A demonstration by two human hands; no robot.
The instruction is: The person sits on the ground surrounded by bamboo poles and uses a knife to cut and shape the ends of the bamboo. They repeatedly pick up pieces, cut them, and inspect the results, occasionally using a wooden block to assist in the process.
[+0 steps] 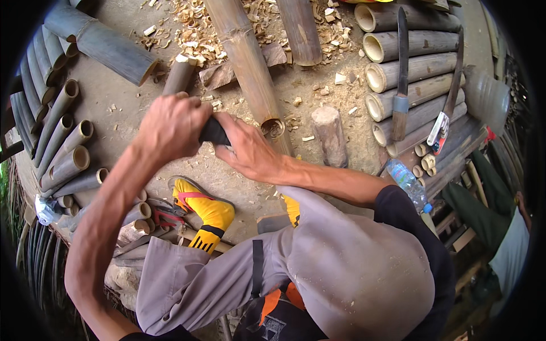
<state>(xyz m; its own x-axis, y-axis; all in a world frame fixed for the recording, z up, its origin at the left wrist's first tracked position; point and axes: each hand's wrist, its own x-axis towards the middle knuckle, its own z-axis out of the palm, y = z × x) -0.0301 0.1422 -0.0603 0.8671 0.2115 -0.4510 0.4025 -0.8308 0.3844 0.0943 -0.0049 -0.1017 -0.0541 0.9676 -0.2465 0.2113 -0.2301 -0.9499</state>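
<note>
Near the upper middle, my left hand is closed in a fist, knuckles up. My right hand is just beside it, its fingers wrapped. Between them shows a short, dark cylindrical piece, and both hands close on it; its ends are hidden. Just beyond my left hand a brown wooden piece with a pale cut end sticks out; whether I hold it cannot be told. A long bamboo pole slants down past my right hand, its hollow end close to my fingers. It crosses a flat stone.
Wood shavings cover the far ground. A wooden stump is right of my hand. Cut bamboo tubes line the right, with a long-bladed knife on them. More tubes lie left. A water bottle lies near my right elbow.
</note>
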